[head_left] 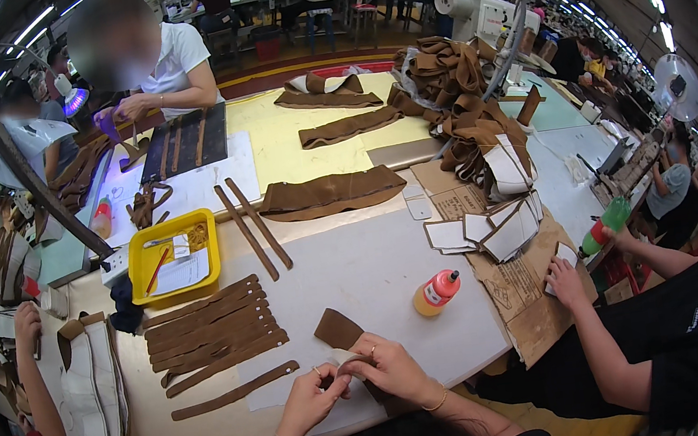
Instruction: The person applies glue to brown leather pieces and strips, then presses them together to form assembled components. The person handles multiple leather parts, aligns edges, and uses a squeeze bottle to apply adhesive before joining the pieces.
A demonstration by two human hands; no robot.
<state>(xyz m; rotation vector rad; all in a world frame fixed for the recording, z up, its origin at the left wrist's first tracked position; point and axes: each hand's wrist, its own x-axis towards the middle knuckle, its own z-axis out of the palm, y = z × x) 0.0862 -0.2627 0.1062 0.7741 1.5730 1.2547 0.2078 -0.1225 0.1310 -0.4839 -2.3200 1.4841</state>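
Observation:
Between my two hands is a brown fabric band (339, 329), its far end lying on the table and part of it folded over to show a pale underside. My left hand (316, 400) pinches the fold with thumb and fingers. My right hand (395, 369) grips the same band from the right, fingertips close to my left ones. Part of the band runs below my right hand toward the table's front edge. To the left lie several narrow brown strips (214, 334) in a row, with a single strip (235, 391) nearest me. A glue-like squeeze bottle (436, 294) stands upright beyond my right hand.
A yellow tray (213, 271) holds a pencil and papers. Wide brown bands (333, 194) lie farther back, beside a brown heap (457, 98). At right, a co-worker's hands hold a green bottle (614, 218) and a white piece over cardboard (523, 301). Another person works across the table.

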